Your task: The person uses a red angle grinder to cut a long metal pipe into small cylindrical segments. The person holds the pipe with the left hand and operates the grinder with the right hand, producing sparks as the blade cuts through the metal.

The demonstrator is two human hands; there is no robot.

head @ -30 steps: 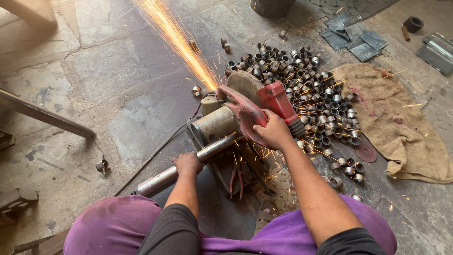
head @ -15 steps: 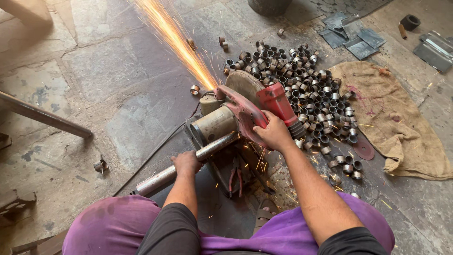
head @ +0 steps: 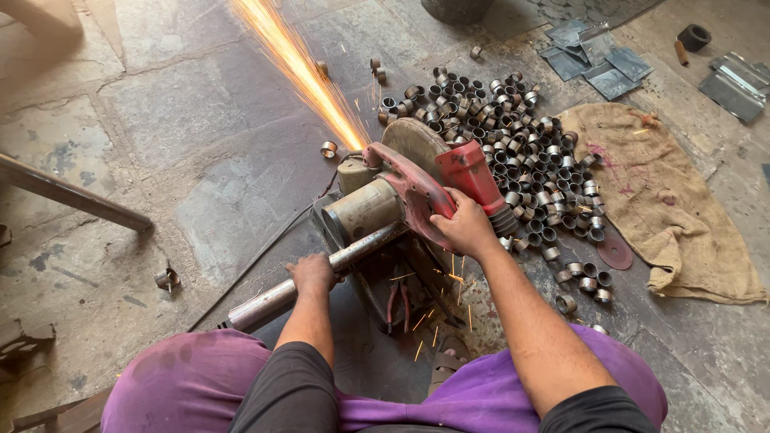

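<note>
Your right hand [head: 464, 228] is wrapped tight around the red handle [head: 473, 180] of the chop saw [head: 401, 192]. Its grip is pressed together on that handle. Your left hand [head: 311, 273] is closed around the long metal pipe [head: 321, 269] and holds it down.

The pipe lies on a slant. Its long line runs from low on your left, near your knee, up and to the right, under the saw. The free end sticks out past your left hand. The cut end is hidden under the saw's grey motor and the blade guard. So the pipe goes from your left grip straight toward the blade, and your left hand is the one nearer to it. Your right hand sits above and to the right of the pipe, not touching it.

Bright sparks [head: 297, 68] fly up and away from you, to the far left.

All of this sits on a rough stone floor [head: 160, 120]. A big pile of short cut rings [head: 513, 144] lies just right of the saw. Past the rings is a brown sack [head: 666, 200]. Flat metal pieces [head: 593, 56] lie at the far right. A dark bar [head: 72, 196] lies well off to your left.
</note>
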